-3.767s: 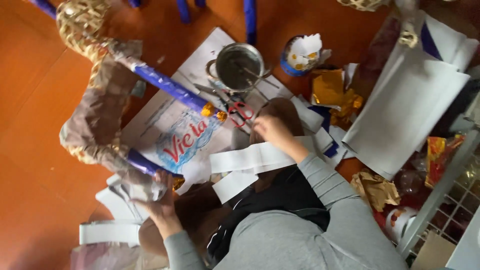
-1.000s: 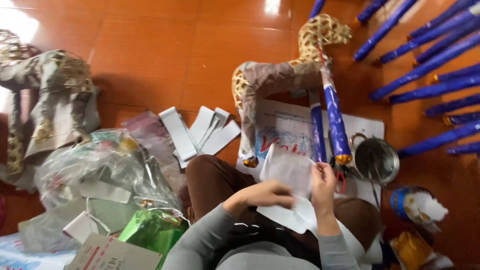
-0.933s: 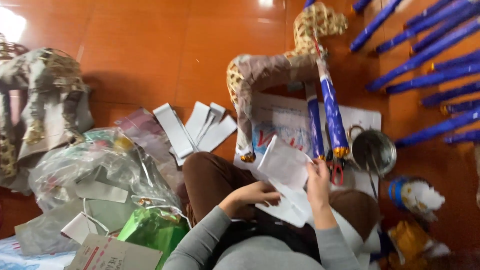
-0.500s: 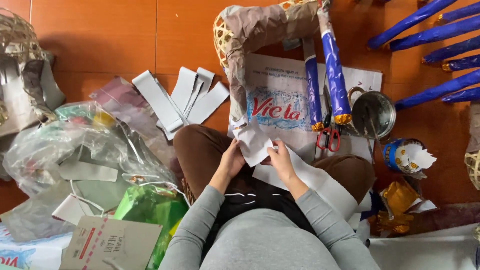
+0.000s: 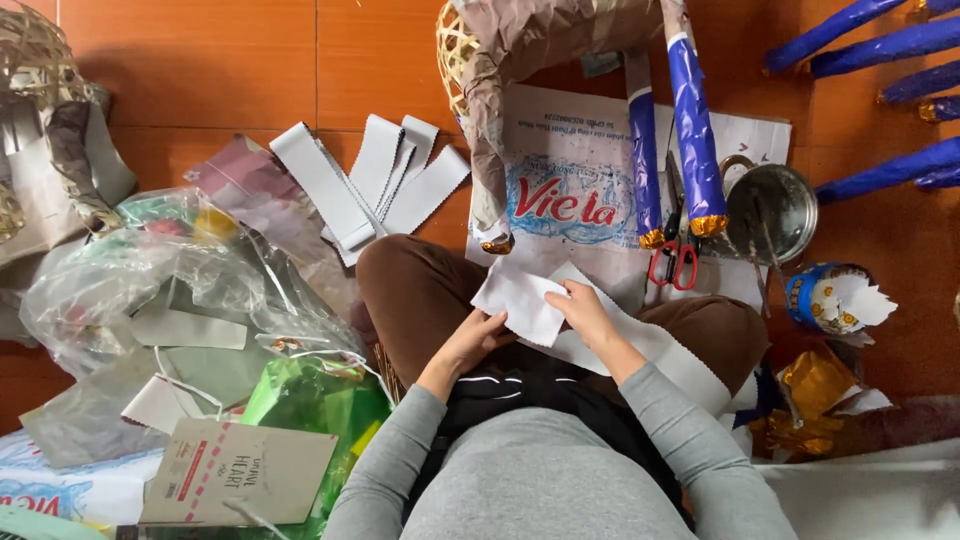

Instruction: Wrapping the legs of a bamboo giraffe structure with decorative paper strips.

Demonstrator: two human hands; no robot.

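White paper strip (image 5: 520, 300) pinched at its near corner by left hand (image 5: 478, 338) and at its edge by right hand (image 5: 583, 308), best kept taut over the lap while folding.

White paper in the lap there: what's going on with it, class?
A person seated on the orange tiled floor holds a white paper piece in both hands, left hand below it, right hand at its edge. A woven figure partly covered in paper stands ahead, with red-handled scissors and a metal pot nearby.
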